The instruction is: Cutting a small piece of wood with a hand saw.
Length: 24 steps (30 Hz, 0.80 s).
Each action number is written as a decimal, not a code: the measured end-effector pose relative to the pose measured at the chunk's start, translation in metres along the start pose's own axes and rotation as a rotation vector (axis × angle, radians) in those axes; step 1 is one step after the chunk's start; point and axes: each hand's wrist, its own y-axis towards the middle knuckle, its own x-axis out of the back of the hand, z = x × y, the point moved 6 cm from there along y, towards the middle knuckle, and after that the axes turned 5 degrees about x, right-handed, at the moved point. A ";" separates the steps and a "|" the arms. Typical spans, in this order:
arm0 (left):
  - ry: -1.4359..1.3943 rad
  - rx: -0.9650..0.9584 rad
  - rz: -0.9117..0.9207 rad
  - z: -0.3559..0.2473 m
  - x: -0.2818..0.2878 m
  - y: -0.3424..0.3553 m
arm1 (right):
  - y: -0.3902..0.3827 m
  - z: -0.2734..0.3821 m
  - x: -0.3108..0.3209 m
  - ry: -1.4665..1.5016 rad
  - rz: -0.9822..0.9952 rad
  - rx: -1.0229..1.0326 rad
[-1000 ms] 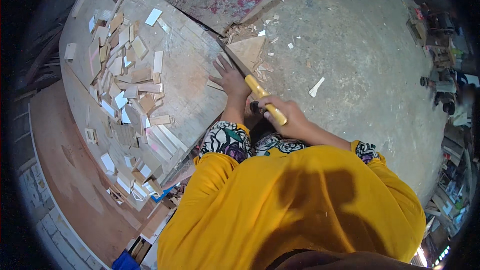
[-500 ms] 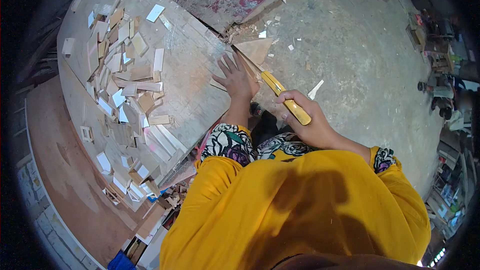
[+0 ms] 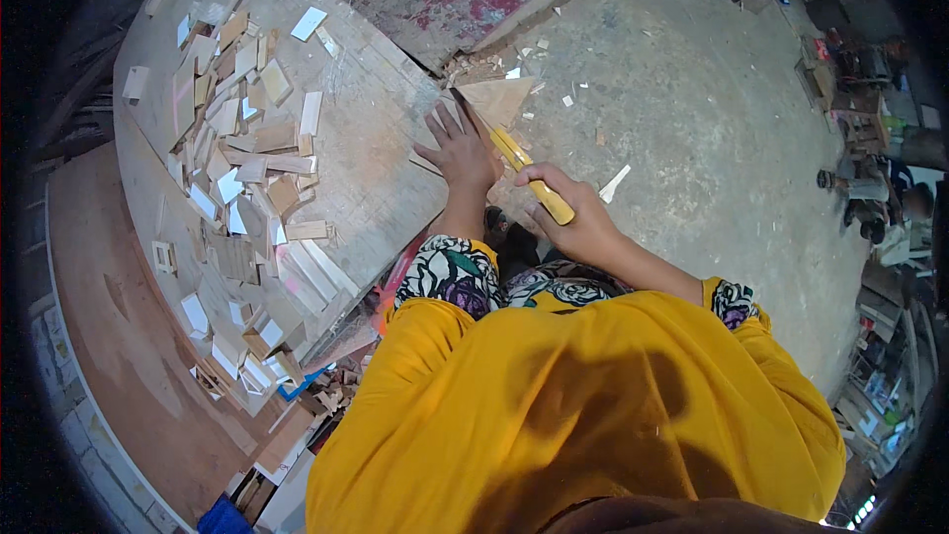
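My right hand [image 3: 578,216] is wrapped round the yellow handle of a saw [image 3: 525,169]. Its blade slants away to the far left, passing close beside the fingers of my left hand [image 3: 465,153]. That hand lies flat with its fingers spread, pressing down at the corner of the worktable [image 3: 381,143]. A tan, wedge-shaped piece of board [image 3: 502,97] juts past the table edge on the right of the blade. What lies beneath my left palm is mostly hidden.
Many wood offcuts [image 3: 280,136] are heaped over the left of the table. White and wooden chips [image 3: 615,184] lie on the concrete floor at right. A reddish-brown board [image 3: 119,336] stands at far left. A person [image 3: 870,193] is at the far right.
My right hand has pushed the saw forward and to the left, bringing the handle nearer my left hand. My left hand stays spread at the table corner. The view has shifted slightly.
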 end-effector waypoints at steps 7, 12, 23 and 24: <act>-0.021 0.006 -0.123 0.004 -0.025 0.009 | -0.031 -0.053 -0.022 -0.122 0.074 0.084; -0.036 -0.016 -0.165 0.007 -0.022 0.005 | -0.050 -0.074 -0.029 -0.277 0.188 0.213; 0.044 0.020 -0.142 0.001 -0.017 0.005 | -0.028 -0.029 -0.016 0.008 -0.046 0.079; 0.092 0.027 -0.103 0.003 -0.019 0.008 | -0.029 -0.029 -0.019 -0.044 0.022 0.086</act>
